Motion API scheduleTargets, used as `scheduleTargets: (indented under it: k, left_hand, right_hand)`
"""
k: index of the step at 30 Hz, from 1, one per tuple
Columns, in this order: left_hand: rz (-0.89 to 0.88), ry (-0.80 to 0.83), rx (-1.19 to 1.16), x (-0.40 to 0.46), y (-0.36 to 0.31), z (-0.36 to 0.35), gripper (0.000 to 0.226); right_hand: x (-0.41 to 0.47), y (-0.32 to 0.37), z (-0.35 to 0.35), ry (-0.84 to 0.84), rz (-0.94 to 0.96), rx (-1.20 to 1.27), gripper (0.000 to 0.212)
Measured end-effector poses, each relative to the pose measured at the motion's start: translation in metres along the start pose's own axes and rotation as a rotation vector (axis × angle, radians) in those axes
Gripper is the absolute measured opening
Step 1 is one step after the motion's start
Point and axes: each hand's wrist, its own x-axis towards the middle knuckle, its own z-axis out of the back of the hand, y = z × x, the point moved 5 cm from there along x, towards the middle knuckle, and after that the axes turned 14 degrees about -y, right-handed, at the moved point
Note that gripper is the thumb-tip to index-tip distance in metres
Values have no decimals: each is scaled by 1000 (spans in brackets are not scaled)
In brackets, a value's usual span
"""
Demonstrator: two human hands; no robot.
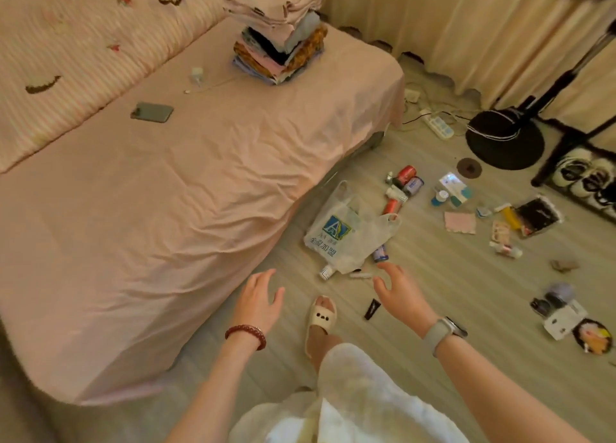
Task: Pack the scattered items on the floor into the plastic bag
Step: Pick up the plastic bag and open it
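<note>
A clear plastic bag (346, 232) with a blue logo lies flat on the floor beside the bed. Scattered items surround it: cans and small bottles (405, 184) beyond it, a white bottle (326, 272) and a thin tube (361, 275) at its near edge, a pink cloth (460, 222), boxes (451, 185), a dark packet (538, 216) and a black clip (371, 308). My left hand (258, 297) hovers open over the floor near the bed, holding nothing. My right hand (398, 291) reaches out open just short of the bag's near edge, also holding nothing.
A bed (166, 182) with a pink sheet fills the left, carrying a phone (152, 111) and folded clothes (280, 42). A fan base (505, 140), a power strip (440, 125) and shoes (580, 175) stand at the back right. My slippered foot (321, 319) is between my hands.
</note>
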Motion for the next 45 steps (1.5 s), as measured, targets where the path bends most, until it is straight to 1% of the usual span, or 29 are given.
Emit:
scheduleTargets:
  k: [3,7,12,15,19,22,25,28,31,33,35,36,37,38,39,41,43,45]
  left_hand:
    - [-102,88,62,60,-29,-10,43]
    - [-252,234,132,129,-76,-31,43]
    - [-464,365,223,210,-126,-90,43]
    - [-550,460,259,268,-140,-164,43]
    - [-606,525,313,350,-120,-296,41]
    - [-628,544,400,404,-83,-398,43]
    - [-743,522,500,449,-49,-490,48]
    - [-874,457,617,486,-30,-564,55]
    - [-1018,368,733,512,-22,-616,57]
    - [-1070,324,632,526,-22,-635,43]
    - [-1103,356,443,530,-28,-637,26]
    - [-1146,362,381,529,-35,-634,22]
    - [-1196,334,327,526,-46,-626,20]
    - [-1240,273,251,521,-61,-614,18]
    - [-1279,198,147,512,-79,-600,18]
    - [-1373,88,-94,481,-119,-572,24]
    - [-1462,75,-277,443,-156,-556,30]
    - [-1567,67,-407,406,-186,-551,28]
  right_hand:
    - [53,6,2,-16,-84,78,44]
    - [105,2,14,-89,-212,171,42]
    - [153,-26,8,-200,-367,254,39]
    - [198,-66,-25,-272,-446,270,35]
    - [279,-132,-113,-308,-503,251,37]
    - [343,-184,-198,-290,-490,211,38]
    - [404,-232,-269,-303,-375,103,39]
    - [459,-271,-313,-411,-228,-20,43]
    - [501,-301,-336,-457,-114,-126,59]
    - [518,-317,-347,-433,-66,-199,64]
    - [522,-329,-355,-432,-22,-255,63]
    - [520,-332,-356,-448,2,-259,60]
    - [516,-333,-356,-470,21,-240,56]
    - [510,-333,-352,-500,41,-203,54]
    - [503,-333,-344,-549,64,-151,53]
    - [485,-331,-316,-719,111,-27,56]
    - [461,-332,-275,-922,139,121,62]
    - [438,-336,-235,-1051,173,202,69]
